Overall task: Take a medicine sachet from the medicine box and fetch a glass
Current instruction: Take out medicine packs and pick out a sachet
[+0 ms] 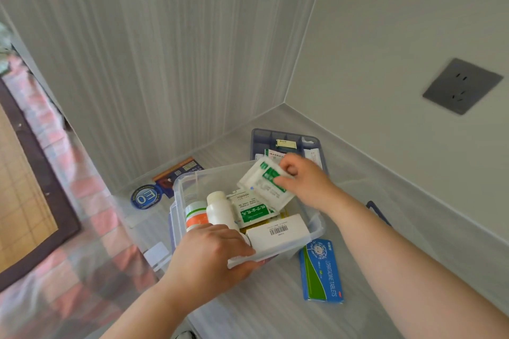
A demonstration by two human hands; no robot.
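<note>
A clear plastic medicine box (184,184) stands on a pale shelf in a corner. Inside it are two white bottles, a white carton with a barcode and green-and-white sachets. My right hand (304,179) pinches a white sachet with a green label (263,187), tilted, above the box's far right side. My left hand (212,259) grips the near rim of the box. No glass is in view.
The box's blue inner tray (261,137) with small packets lies behind it against the wall. A blue loratadine tablet carton (321,272) lies to the right of the box. Stickers (146,197) lie at the left. A grey socket (462,85) is on the right wall.
</note>
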